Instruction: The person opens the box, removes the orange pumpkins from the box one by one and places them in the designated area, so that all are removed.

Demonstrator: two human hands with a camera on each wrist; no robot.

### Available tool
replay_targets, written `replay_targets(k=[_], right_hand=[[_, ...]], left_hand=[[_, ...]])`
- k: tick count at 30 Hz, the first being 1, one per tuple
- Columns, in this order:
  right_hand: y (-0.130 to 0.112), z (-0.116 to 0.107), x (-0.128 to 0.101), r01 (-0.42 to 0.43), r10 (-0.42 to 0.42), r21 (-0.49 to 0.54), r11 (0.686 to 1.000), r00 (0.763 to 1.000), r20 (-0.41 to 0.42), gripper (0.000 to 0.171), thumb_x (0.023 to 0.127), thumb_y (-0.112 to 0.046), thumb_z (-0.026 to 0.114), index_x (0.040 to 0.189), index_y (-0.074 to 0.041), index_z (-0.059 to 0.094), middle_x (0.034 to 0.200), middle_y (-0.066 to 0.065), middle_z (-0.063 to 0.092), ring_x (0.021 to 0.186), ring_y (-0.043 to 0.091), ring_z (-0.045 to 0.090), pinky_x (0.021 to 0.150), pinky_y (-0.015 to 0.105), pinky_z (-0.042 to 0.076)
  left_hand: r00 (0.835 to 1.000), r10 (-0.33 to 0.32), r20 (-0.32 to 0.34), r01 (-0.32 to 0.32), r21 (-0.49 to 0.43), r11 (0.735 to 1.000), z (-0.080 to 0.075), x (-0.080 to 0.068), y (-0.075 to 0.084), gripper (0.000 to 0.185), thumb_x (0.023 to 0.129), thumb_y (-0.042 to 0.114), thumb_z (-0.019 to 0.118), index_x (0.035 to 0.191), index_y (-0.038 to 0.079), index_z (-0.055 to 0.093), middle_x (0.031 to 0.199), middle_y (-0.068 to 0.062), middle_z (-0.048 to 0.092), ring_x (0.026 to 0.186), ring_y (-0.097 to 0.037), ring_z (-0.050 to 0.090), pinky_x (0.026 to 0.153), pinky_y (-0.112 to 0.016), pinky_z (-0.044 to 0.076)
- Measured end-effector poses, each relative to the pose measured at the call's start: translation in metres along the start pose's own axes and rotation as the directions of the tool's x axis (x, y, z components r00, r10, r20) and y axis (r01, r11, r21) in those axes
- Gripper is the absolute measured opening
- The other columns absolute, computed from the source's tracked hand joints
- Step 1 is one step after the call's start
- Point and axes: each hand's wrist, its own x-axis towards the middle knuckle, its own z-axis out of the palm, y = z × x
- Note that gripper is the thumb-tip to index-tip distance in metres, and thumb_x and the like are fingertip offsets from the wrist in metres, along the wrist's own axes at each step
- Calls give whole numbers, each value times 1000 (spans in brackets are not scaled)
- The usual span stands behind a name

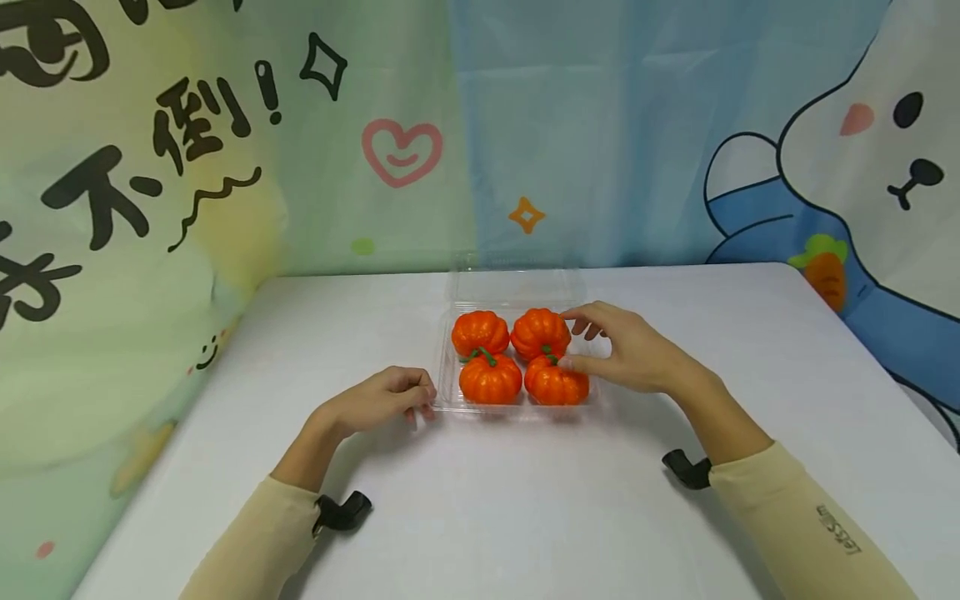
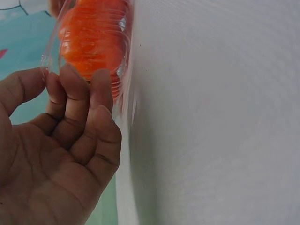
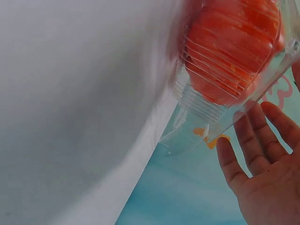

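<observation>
A clear plastic box [image 1: 444,379] stands on the white table with its lid [image 1: 517,287] folded back behind it. Several small orange pumpkins [image 1: 491,382] with green stems fill it in two rows. At the box's front left corner, my left hand [image 1: 382,400] pinches the rim between thumb and fingertip; the left wrist view shows the other fingers [image 2: 77,101] bent beside the wall. My right hand [image 1: 630,346] reaches over the right side, its thumb at the front right pumpkin [image 1: 557,385] and its fingertips beside the back right pumpkin [image 1: 542,332]. Its fingers are spread and fairly straight.
The white table [image 1: 525,500] extends around the box. A printed cloth backdrop [image 1: 600,133] hangs behind the table and down its left side. Each sleeve carries a black wrist mount [image 1: 343,510] at the cuff.
</observation>
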Motion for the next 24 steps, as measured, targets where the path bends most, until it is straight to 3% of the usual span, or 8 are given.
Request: replay_targets(k=[6,24], right_hand=[[-2,3,0,22,-22,7,1000,1000,4,56,88,-43,80,128,-9,61,121,9,65,110,31,59,97,54,49],[-4,13,-9,53,-48,-80,995,997,66,46,88,-44,80,115,-10,67,116,2,66,111,26,61,99,50,51]], left_hand=[[1000,6,-13,-6,-10,1000,-2,-3,0,21,106,15,47,98,1,61,95,-14,69,95,-27,66,79,-32,58],[1000,-7,-11,6,-26,1000,2,0,-1,19,105,14,48,99,2,62,93,-9,67,94,-27,65,78,-31,57]])
